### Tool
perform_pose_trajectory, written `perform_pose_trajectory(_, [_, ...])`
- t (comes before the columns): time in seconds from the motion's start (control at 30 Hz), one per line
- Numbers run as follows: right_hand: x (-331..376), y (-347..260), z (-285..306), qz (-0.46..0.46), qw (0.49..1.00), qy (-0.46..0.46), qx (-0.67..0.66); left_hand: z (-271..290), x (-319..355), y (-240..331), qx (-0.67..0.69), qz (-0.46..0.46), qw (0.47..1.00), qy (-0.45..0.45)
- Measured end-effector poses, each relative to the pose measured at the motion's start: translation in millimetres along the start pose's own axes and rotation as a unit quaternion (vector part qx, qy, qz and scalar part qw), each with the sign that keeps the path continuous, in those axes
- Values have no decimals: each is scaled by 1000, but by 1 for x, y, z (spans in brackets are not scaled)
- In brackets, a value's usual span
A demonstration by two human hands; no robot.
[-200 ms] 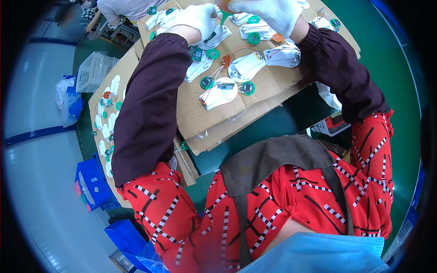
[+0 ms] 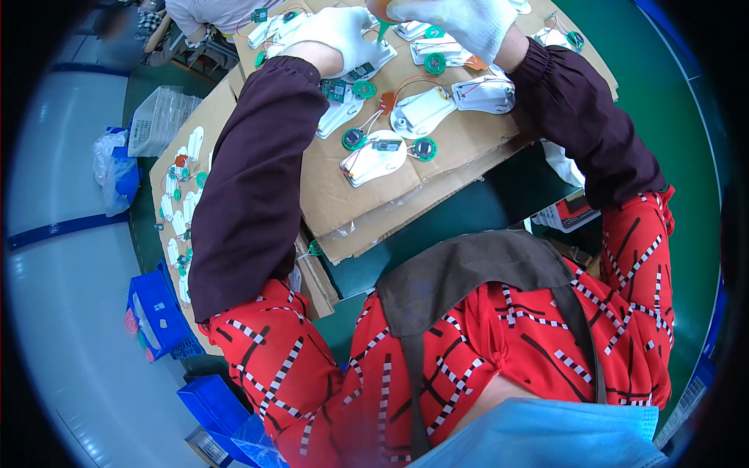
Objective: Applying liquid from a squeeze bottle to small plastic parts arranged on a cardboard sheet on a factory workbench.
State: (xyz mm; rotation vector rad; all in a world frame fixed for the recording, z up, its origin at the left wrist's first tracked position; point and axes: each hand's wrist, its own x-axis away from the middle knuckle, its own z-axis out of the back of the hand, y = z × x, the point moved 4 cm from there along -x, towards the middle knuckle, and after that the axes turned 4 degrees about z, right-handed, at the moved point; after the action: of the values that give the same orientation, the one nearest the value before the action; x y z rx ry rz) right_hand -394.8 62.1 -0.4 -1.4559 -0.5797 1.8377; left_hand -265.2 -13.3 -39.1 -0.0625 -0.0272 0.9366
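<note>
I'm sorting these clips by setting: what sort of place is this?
Probably an electronics assembly workshop: gloved hands work over a cardboard sheet of white plastic shells wired to small circuit boards, with blue parts bins beside the bench.

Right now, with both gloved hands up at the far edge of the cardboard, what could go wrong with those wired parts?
1. The left hand rests over a white casing near a small circuit board; its sleeve could drag the thin wires.
2. The assembly nearest the cardboard sheet's front edge could get knocked off.
3. The right hand is cut off by the picture's top edge, so its grip cannot be checked.
</note>
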Motion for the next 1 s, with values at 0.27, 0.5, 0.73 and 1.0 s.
perform_pose_trajectory(0.27, [6,-1,3,-14,999,-4,-43,25,21,15,-74,51,996,-11])
perform_pose_trajectory(0.5, [14,1,6,-56,993,7,-104,22,23,8,34,-7,998,59])
perform_pose_trajectory(0.73, [7,-1,1,-34,997,-18,-60,22,20,11,-15,42,999,30])
perform_pose_trajectory(1.0, [10,-1,2,-26,998,-42,-45,20,20,11,-5,39,999,15])
